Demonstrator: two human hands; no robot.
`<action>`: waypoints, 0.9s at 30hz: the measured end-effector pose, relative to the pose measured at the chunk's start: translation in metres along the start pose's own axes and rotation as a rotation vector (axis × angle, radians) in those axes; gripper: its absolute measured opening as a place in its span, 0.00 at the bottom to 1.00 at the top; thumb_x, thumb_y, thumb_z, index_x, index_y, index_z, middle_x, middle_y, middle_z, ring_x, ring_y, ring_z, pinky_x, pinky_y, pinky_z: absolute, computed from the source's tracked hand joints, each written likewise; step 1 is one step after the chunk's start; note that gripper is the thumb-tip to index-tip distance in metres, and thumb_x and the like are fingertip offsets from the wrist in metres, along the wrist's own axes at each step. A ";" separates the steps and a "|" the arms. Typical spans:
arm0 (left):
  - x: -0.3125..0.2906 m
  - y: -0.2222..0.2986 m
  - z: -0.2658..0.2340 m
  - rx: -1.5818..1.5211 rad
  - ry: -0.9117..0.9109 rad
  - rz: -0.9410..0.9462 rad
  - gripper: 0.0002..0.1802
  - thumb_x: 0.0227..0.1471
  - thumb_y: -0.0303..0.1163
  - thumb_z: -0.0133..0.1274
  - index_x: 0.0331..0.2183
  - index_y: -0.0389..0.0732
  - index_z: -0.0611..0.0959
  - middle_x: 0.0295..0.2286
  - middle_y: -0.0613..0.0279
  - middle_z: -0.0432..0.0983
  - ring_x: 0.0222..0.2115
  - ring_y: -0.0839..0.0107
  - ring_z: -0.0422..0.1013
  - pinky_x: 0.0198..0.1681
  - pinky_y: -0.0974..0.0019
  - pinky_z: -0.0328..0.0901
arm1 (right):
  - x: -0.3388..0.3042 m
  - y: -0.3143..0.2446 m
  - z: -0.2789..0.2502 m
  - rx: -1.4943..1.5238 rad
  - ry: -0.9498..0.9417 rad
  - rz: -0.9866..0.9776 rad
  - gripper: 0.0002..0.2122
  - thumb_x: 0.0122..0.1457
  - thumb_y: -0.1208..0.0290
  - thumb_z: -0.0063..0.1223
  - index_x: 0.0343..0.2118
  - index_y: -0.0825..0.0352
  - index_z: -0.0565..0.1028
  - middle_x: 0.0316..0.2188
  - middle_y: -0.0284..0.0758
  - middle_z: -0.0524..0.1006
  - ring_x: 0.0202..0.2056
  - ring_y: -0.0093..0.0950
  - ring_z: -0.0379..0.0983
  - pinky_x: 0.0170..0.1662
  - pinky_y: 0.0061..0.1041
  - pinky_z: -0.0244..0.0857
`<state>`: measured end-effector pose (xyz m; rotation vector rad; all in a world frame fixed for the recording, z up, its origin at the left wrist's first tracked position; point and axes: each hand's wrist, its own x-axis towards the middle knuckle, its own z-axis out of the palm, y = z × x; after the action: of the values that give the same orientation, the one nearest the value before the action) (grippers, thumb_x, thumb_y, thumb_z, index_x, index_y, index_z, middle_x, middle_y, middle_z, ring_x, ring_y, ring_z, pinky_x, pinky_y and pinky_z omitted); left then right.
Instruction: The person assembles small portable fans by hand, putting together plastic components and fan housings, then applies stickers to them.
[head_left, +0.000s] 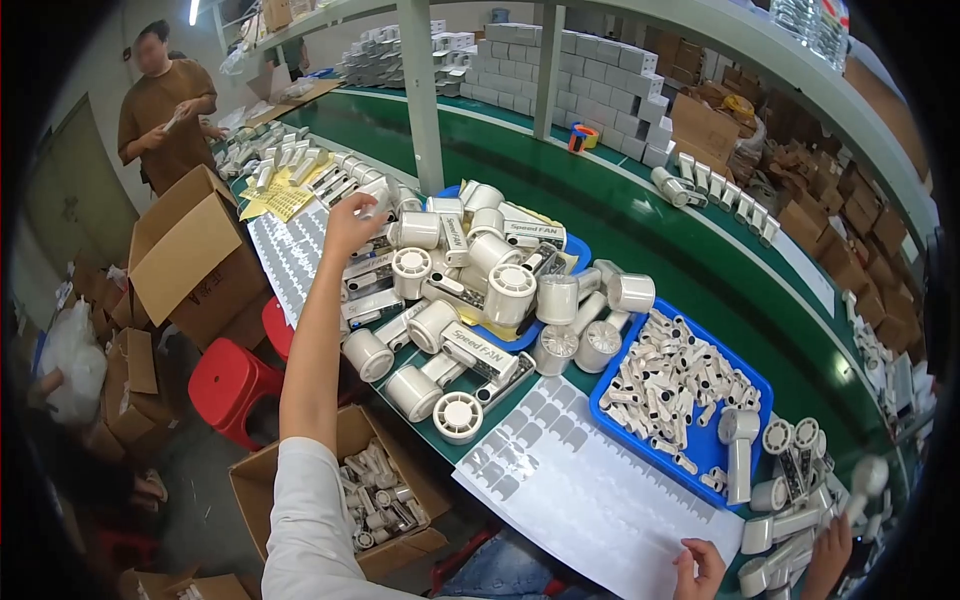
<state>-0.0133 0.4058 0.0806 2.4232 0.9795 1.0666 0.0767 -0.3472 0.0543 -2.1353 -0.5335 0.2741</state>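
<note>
My left arm reaches far across the bench, and my left hand [350,224] is closed on a white handheld fan [378,194] at the back of a heap. Piled around it are several more white handheld fans [492,252], some heaped on a blue tray [578,250]. My right hand [699,570] is low at the right, its fingers curled in over the edge of a white sticker sheet [600,520]. Whatever its fingers hold, if anything, is hidden. Grey stickers [520,455] cover the sheet's upper left part.
A blue tray [600,412] holds small white parts. At the lower right, a co-worker's hand [830,553] touches fans. Open cartons [440,540] and red stools [228,388] stand beside the bench. White boxes [570,80] are stacked beyond the green belt; a person [165,110] stands far left.
</note>
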 end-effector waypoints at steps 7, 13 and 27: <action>0.016 -0.045 0.006 -0.024 -0.012 0.031 0.23 0.49 0.43 0.61 0.43 0.38 0.81 0.40 0.54 0.79 0.40 0.61 0.75 0.46 0.60 0.67 | 0.026 -0.028 0.013 -0.070 0.059 -0.160 0.04 0.52 0.80 0.55 0.32 0.71 0.79 0.23 0.40 0.76 0.26 0.31 0.74 0.31 0.25 0.66; 0.044 -0.058 0.022 -0.207 -0.135 0.111 0.21 0.53 0.40 0.58 0.43 0.34 0.81 0.34 0.55 0.80 0.35 0.68 0.74 0.42 0.66 0.68 | 0.029 -0.044 0.005 -0.044 0.085 -0.170 0.05 0.53 0.78 0.56 0.33 0.69 0.79 0.25 0.39 0.78 0.27 0.31 0.75 0.34 0.24 0.67; 0.035 -0.067 0.011 -0.094 0.024 0.090 0.27 0.58 0.45 0.53 0.50 0.33 0.76 0.47 0.50 0.74 0.48 0.59 0.70 0.51 0.63 0.64 | 0.064 -0.031 -0.019 -0.399 0.345 -0.343 0.15 0.53 0.74 0.58 0.45 0.68 0.75 0.37 0.40 0.75 0.29 0.36 0.75 0.34 0.30 0.69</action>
<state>-0.0193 0.4781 0.0565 2.4033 0.8151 1.1486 0.1317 -0.3153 0.0911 -2.3497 -0.7822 -0.4188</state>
